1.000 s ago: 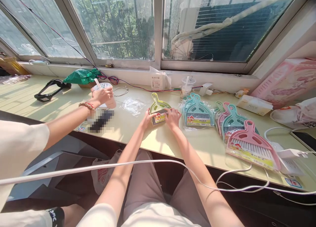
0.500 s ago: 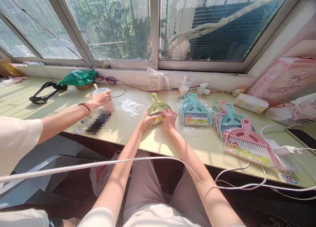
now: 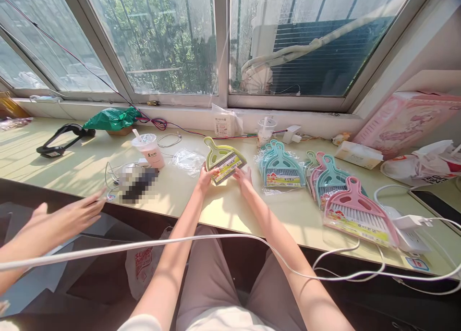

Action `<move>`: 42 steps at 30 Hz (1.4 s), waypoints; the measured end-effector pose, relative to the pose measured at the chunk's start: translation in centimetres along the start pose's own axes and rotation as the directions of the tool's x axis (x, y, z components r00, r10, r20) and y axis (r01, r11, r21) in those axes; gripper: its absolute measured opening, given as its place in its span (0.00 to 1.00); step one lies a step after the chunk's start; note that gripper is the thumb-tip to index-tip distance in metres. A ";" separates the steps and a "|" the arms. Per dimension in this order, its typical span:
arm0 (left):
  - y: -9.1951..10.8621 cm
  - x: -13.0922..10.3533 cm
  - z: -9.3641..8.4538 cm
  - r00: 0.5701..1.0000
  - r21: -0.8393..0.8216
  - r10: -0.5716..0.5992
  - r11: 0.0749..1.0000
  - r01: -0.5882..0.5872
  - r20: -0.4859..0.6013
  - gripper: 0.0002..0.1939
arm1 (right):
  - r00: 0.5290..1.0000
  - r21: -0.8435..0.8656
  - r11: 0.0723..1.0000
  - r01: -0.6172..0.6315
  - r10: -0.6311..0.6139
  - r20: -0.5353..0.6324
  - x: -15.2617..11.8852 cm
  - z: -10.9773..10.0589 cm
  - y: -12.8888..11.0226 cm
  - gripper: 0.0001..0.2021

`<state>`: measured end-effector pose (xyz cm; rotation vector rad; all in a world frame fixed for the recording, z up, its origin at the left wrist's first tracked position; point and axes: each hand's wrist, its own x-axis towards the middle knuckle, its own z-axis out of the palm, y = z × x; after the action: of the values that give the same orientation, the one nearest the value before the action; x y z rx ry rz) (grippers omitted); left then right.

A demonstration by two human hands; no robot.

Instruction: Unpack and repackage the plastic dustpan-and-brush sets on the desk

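Observation:
Between my two hands is a yellow-green dustpan and brush set (image 3: 225, 162) with a printed label card across its front. It is tilted, its handle pointing up and to the left. My left hand (image 3: 205, 176) grips its lower left edge. The fingers of my right hand (image 3: 243, 176) hold the right end, near the label. To the right stand several turquoise dustpan sets (image 3: 283, 167) in clear wrapping. Farther right, a pink dustpan set (image 3: 355, 208) lies in front of more turquoise, pink and green ones. A crumpled clear plastic wrapper (image 3: 188, 161) lies left of my hands.
A co-worker's hand (image 3: 68, 220) is at the left, by the table edge. A pink drink cup (image 3: 151, 151) and black headset (image 3: 65, 140) stand on the left. Another cup (image 3: 265, 131) is by the window. A white cable (image 3: 216, 236) crosses above my lap.
The dustpan set has tilted and its label shows more fully between my hands. The co-worker's hand has let go of the pink drink cup and drawn back to the lower left.

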<state>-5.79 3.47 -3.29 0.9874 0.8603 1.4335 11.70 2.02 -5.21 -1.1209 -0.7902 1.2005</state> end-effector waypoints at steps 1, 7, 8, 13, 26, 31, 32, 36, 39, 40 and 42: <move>-0.1 -0.1 0.1 1.000 0.003 -0.005 1.000 0.005 0.013 0.37 | 0.996 0.074 0.994 -0.075 0.071 0.052 0.0 0.2 0.0 0.20; -0.2 -0.1 0.1 0.997 0.144 -0.019 0.990 0.008 0.077 0.29 | 0.983 0.161 0.971 -0.179 0.172 0.058 -0.1 0.1 -0.7 0.07; -0.1 0.1 -0.2 1.000 0.198 0.000 0.980 -0.005 0.026 0.26 | 0.987 0.168 0.973 -0.158 0.151 0.055 -0.1 -0.1 -0.9 0.08; 0.2 1.5 -2.6 0.914 0.519 0.296 0.847 -0.117 -0.277 0.20 | 0.995 0.145 0.985 -0.088 0.081 0.055 0.2 -1.0 -1.2 0.11; -0.3 0.9 -2.9 0.885 0.734 0.417 0.664 -0.141 -0.208 0.10 | 0.996 0.041 0.995 -0.087 0.086 0.021 0.6 -2.3 -1.3 0.06; -0.6 0.9 -3.0 0.916 0.810 0.395 0.561 -0.174 -0.077 0.15 | 0.988 -0.041 0.988 -0.152 0.153 0.023 0.9 -2.6 -1.8 0.07; -0.6 0.9 -3.1 0.915 0.830 0.394 0.537 -0.151 -0.088 0.13 | 0.987 -0.049 0.986 -0.160 0.162 0.024 0.9 -2.6 -1.8 0.07; 0.0 1.2 -3.8 0.890 0.861 0.403 0.508 -0.023 -0.214 0.09 | 0.975 -0.089 0.975 -0.203 0.210 0.078 0.9 -2.9 -2.2 0.07; 0.6 1.2 -3.9 0.879 0.893 0.402 0.446 0.057 -0.257 0.10 | 0.948 -0.151 0.954 -0.257 0.280 0.151 0.7 -3.1 -2.5 0.06; 0.7 1.2 -3.8 0.876 0.909 0.401 0.407 0.093 -0.269 0.12 | 0.940 -0.173 0.948 -0.268 0.297 0.171 0.6 -3.1 -2.6 0.06; 0.9 1.1 -3.6 0.870 0.933 0.409 0.330 0.142 -0.277 0.16 | 0.932 -0.199 0.944 -0.263 0.301 0.199 0.5 -3.1 -2.7 0.06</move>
<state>-9.51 4.61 -3.72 1.6200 2.2209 1.2566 15.49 1.76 -3.61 -1.2833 -0.9404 1.5477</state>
